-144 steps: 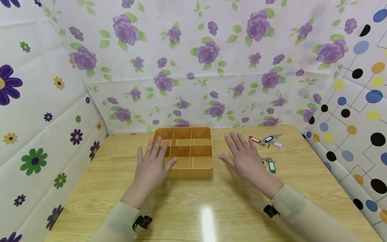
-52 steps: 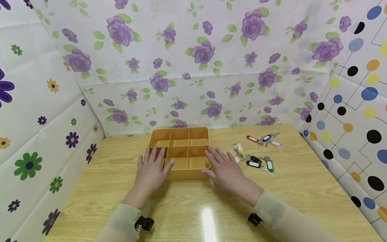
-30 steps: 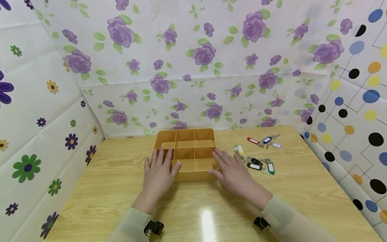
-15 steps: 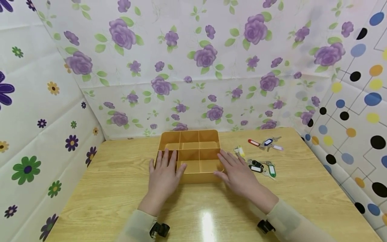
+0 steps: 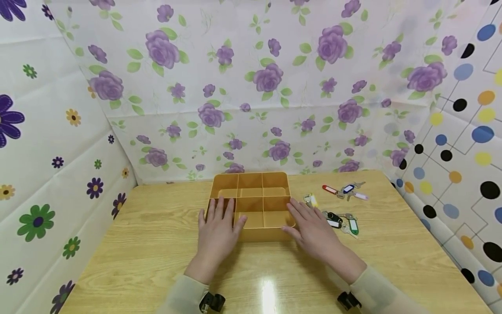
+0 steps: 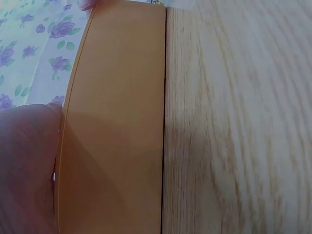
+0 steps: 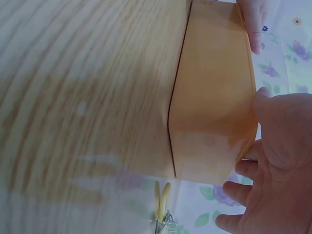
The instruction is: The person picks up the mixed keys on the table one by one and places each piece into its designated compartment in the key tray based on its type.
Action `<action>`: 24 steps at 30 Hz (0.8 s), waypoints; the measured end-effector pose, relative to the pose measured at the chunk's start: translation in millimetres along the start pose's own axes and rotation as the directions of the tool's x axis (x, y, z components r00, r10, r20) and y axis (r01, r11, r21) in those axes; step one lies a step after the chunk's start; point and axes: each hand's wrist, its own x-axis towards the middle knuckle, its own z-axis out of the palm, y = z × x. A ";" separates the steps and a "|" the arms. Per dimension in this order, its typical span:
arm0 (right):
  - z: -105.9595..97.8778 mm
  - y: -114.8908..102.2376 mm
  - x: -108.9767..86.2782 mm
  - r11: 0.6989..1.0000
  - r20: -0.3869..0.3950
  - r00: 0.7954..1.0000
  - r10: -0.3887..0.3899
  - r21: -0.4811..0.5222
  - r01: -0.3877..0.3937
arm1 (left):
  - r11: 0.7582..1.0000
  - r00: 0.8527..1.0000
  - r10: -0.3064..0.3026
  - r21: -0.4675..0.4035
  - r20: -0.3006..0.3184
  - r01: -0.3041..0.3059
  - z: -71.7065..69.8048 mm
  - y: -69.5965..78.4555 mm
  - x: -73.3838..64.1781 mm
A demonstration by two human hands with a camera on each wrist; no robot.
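A yellow-orange box (image 5: 264, 235) with two rows of compartments sits on the wooden table in the head view. My left hand (image 5: 215, 231) lies over its front-left corner, fingers straight and spread across the front-left compartment, thumb near the front rim. At the right front corner, my right hand (image 5: 313, 229) touches the rim with extended fingers. In the left wrist view the front wall of the box (image 6: 112, 117) stands beside part of the left hand (image 6: 27, 165). The right wrist view has the right hand's (image 7: 282, 146) thumb and fingers along the box's corner.
Keys with coloured tags lie right of the box: a yellow tag (image 5: 313, 200) near the right fingertips, then red (image 5: 329, 189), blue (image 5: 348, 189), pale purple (image 5: 361, 196), black (image 5: 334, 223) and green (image 5: 354, 226) ones. A flowered cloth (image 5: 243, 87) hangs behind the table (image 5: 157, 261).
The right hand came from beside the keys to the box's right side. With both hands at it, the box has slid to the right, closer to the keys.
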 end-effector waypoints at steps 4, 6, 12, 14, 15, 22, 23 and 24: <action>0.2 1.2 -0.6 1.000 0.007 1.000 0.006 -0.001 -0.006 | 1.000 1.000 0.001 0.006 -0.004 -0.001 1.0 1.8 0.0; -0.5 1.7 -1.3 1.000 0.006 1.000 0.007 0.003 -0.007 | 1.000 1.000 0.001 0.011 -0.005 -0.001 1.6 2.5 0.0; -2.8 4.5 -2.6 1.000 0.005 1.000 0.017 0.024 -0.017 | 1.000 1.000 0.002 0.024 -0.014 -0.002 6.2 6.0 1.4; -3.3 5.8 -3.0 0.999 0.003 1.000 0.018 0.030 -0.018 | 1.000 1.000 0.000 0.024 -0.016 0.001 7.8 7.8 1.6; -3.6 6.4 -3.2 0.999 0.003 1.000 0.017 0.032 -0.017 | 1.000 1.000 -0.002 0.024 -0.015 0.002 8.2 8.7 1.6; -4.4 10.1 -3.7 0.999 -0.001 1.000 0.004 0.040 -0.004 | 1.000 1.000 -0.002 0.010 -0.022 0.002 8.8 12.4 1.8; -4.5 10.3 -3.6 0.999 -0.002 1.000 0.003 0.041 -0.003 | 1.000 1.000 -0.003 0.004 -0.023 0.003 8.5 12.7 1.5; -4.4 10.4 -3.4 0.999 -0.003 1.000 0.000 0.040 0.000 | 1.000 1.000 -0.004 -0.002 -0.025 0.004 8.4 13.0 1.2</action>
